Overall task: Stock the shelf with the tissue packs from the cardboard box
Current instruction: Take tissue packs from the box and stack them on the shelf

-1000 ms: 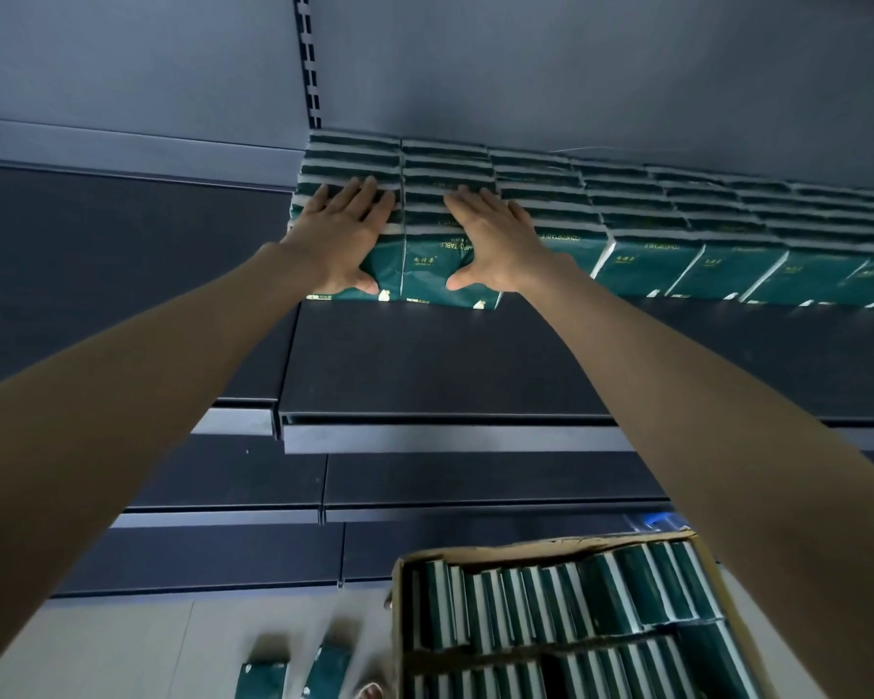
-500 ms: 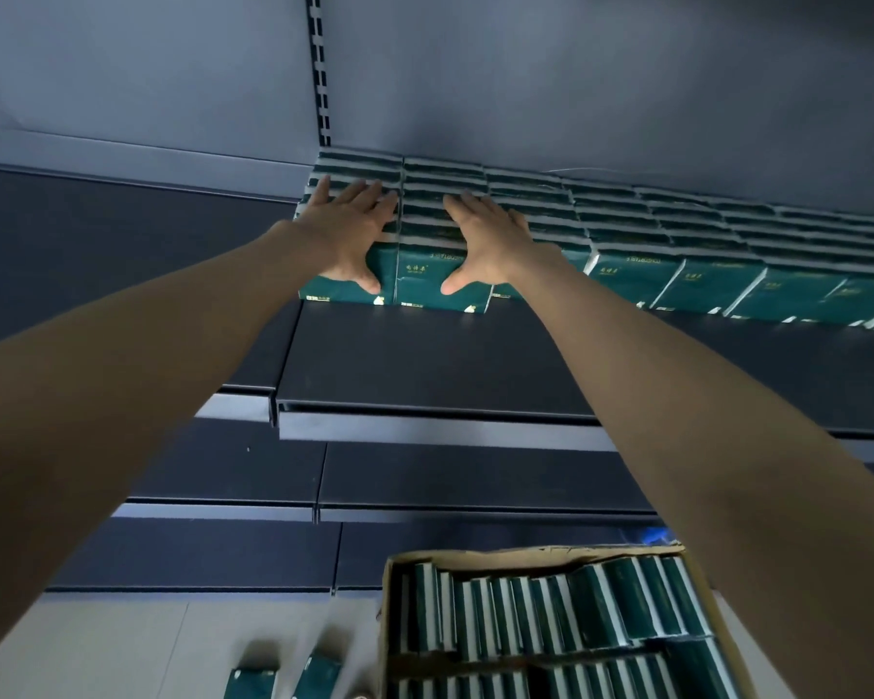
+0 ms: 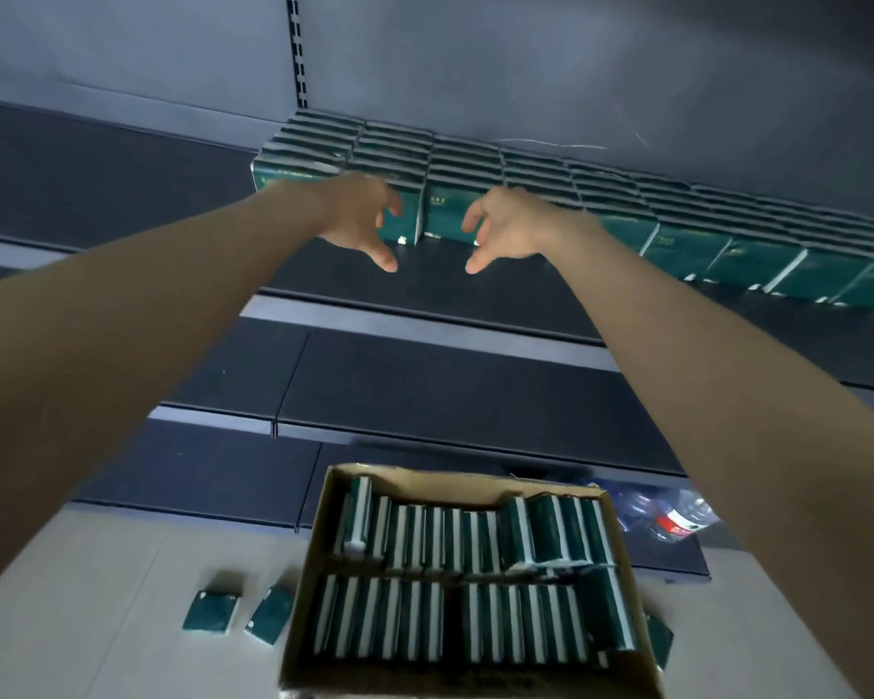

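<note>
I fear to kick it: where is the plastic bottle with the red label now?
Head view, lower right: the plastic bottle lies on the dark bottom shelf, just right of the far corner of the cardboard box, beside the right forearm.

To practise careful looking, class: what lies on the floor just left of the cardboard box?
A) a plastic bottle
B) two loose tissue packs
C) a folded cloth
B: two loose tissue packs lie flat on the pale floor just left of the cardboard box, while the plastic bottle lies off to the box's right.
</note>
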`<state>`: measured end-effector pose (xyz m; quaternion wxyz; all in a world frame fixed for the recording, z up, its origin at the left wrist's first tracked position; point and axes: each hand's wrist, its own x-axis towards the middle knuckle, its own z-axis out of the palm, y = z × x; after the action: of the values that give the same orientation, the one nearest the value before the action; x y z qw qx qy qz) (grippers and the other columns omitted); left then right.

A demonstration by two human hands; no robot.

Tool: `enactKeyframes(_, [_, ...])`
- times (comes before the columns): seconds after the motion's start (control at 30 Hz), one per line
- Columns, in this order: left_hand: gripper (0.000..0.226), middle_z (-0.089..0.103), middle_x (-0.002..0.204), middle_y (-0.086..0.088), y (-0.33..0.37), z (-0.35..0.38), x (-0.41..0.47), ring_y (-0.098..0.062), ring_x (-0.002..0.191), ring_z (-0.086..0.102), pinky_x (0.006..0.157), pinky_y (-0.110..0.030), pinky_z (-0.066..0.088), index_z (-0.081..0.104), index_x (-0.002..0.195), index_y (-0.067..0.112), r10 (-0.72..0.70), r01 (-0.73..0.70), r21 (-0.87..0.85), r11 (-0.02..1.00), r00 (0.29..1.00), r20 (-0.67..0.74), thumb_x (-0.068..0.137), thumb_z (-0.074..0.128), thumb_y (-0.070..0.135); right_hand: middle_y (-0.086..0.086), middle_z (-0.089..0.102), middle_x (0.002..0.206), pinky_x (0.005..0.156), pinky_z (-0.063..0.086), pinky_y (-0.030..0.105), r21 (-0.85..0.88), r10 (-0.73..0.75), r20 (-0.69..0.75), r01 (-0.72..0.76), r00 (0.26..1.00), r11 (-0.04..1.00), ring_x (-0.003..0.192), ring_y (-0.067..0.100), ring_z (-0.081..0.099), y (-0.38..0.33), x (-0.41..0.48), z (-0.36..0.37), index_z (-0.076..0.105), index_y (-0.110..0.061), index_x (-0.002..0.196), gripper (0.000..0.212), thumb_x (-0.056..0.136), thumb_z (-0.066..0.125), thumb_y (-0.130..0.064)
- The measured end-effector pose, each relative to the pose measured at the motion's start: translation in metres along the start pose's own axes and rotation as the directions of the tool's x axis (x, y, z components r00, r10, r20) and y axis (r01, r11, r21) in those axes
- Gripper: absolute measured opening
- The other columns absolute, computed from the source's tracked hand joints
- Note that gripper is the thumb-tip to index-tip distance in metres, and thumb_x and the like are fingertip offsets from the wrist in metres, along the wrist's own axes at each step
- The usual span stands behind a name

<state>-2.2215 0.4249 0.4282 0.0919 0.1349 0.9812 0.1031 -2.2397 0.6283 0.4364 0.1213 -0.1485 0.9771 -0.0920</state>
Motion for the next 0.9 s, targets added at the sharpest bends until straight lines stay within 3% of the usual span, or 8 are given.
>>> enactKeyframes(0.13, [0.081,0.059,0.127,-0.007,0.038,0.044,-0.031,-0.029,0.117,0.054,0.101,-0.044,0.042,0.042,0.140,0.014,-0.021,0.023,-0.032,0.999,0.997,0.079,0.073,0.078,0.042,0.006,0.055,0.130,0.096,0.044,0.037,0.017,-0.008,0.073,0.007,0.997,1.000,0.115,0.026,0.054,0.026,-0.047,0.033,0.054,-0.018,0.129,0.060,0.076,0.080,-0.026])
enactKeyframes(0.3, [0.078,0.058,0.127,-0.006,0.068,0.107,-0.053,-0.028,0.115,0.053,0.097,-0.037,0.042,0.042,0.139,0.012,-0.044,0.058,-0.068,0.996,0.980,0.192,0.075,0.077,0.041,0.006,0.058,0.127,0.097,0.046,0.039,0.037,0.004,0.188,-0.012,0.982,0.999,0.113,0.026,0.056,0.056,-0.080,0.089,0.054,-0.017,0.131,0.061,0.076,0.080,-0.026])
enactKeyframes(0.53, [0.083,0.054,0.132,-0.004,0.060,0.210,-0.055,-0.025,0.119,0.050,0.099,-0.036,0.042,0.038,0.143,0.017,-0.078,0.126,-0.114,0.985,0.931,0.356,0.075,0.077,0.043,0.007,0.056,0.129,0.097,0.045,0.046,0.096,0.026,0.345,-0.063,0.938,0.993,0.113,0.028,0.056,0.090,-0.089,0.189,0.053,-0.019,0.130,0.060,0.076,0.079,-0.024])
enactKeyframes(0.67, [0.079,0.050,0.138,-0.005,0.053,0.271,-0.046,-0.026,0.125,0.045,0.097,-0.034,0.038,0.036,0.144,0.014,-0.066,0.136,-0.142,0.980,0.907,0.415,0.079,0.074,0.040,0.006,0.061,0.122,0.091,0.048,0.034,0.127,0.048,0.411,-0.110,0.910,0.986,0.105,0.025,0.059,0.111,-0.087,0.248,0.056,-0.014,0.127,0.054,0.077,0.076,-0.020])
enactKeyframes(0.73, [0.079,0.047,0.142,-0.008,0.053,0.302,-0.040,-0.027,0.127,0.044,0.100,-0.035,0.038,0.035,0.144,0.014,-0.059,0.139,-0.149,0.979,0.893,0.446,0.080,0.073,0.039,0.011,0.062,0.120,0.090,0.050,0.035,0.136,0.081,0.449,-0.157,0.890,0.978,0.102,0.026,0.061,0.123,-0.087,0.275,0.055,-0.008,0.126,0.052,0.079,0.076,-0.018])
enactKeyframes(0.9, [0.077,0.036,0.150,-0.009,0.055,0.377,-0.033,-0.026,0.136,0.037,0.110,-0.038,0.033,0.030,0.147,0.012,-0.011,0.141,-0.203,0.969,0.846,0.533,0.085,0.067,0.039,0.012,0.047,0.142,0.103,0.041,0.036,0.224,0.216,0.428,-0.334,0.878,0.915,0.124,0.027,0.050,0.148,-0.096,0.339,0.045,-0.006,0.139,0.060,0.085,0.070,-0.016])
